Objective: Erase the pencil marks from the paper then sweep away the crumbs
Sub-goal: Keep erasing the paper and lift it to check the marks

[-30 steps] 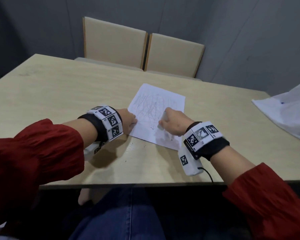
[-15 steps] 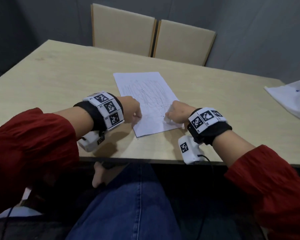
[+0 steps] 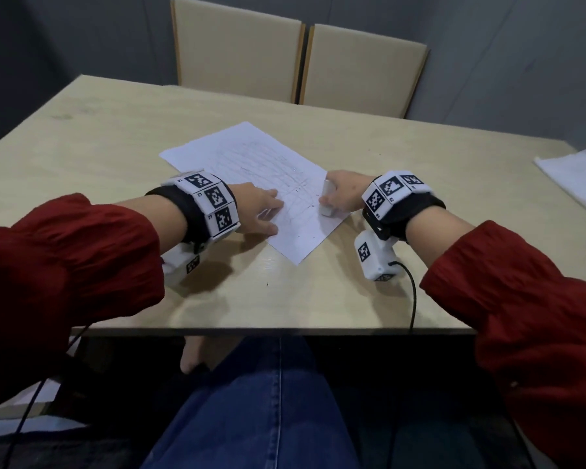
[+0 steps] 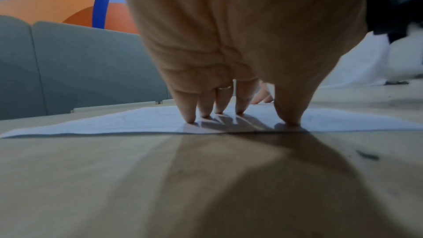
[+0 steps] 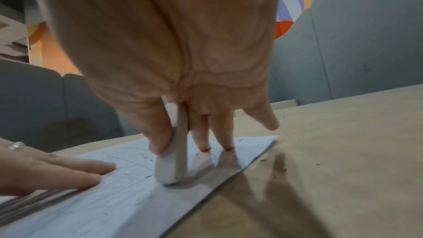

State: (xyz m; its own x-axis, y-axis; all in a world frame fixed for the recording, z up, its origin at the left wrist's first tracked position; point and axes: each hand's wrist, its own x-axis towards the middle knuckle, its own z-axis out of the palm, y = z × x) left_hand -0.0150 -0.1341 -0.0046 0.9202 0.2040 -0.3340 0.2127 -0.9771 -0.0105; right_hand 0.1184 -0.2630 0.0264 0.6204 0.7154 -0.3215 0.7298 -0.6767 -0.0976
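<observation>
The white sheet of paper covered in faint grey pencil scribble point(image 3: 251, 174) lies flat on the pale wood-grain table point(image 3: 115, 140), and compared with a second ago it sits turned: it now points a corner toward the person, where half a second ago its short edge faced them. The left hand point(image 3: 257, 211), which was curled at the sheet's near-left edge, has opened out; its straight, spread fingers point(image 4: 190, 115) press their tips down on the paper and pin it. The right hand point(image 3: 344, 194) has stayed near the sheet's right edge and holds a worn white block eraser point(image 5: 170, 162), clamped between thumb and forefinger, standing on end with its rounded lower end touching the paper; the middle and ring fingertips rest on the sheet beside it and the little finger sticks out over the table. Dark eraser crumbs point(image 3: 305, 198) are scattered over the near part of the page, and a few lie on the table just beside it. Pencil lines are still visible across most of the sheet, so the erasing looks only partly done and the sweeping not yet begun. The turn of the page and the firmer left-hand hold probably set up a new stretch of marks for rubbing; with the paper pinned on one side only, a hard stroke toward the free edge could crease it.
</observation>
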